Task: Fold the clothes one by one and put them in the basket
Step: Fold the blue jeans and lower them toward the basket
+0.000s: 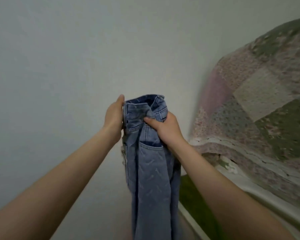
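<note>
The blue jeans (151, 170) are held up before the wall (76, 66), hanging lengthwise beside the quilt-covered bed (267, 101). The waistband is clasped at its left edge by the left grip (113, 116) and bunched in the right grip (164, 129). The legs are best aligned seam to seam before being halved. No basket is seen.
</note>
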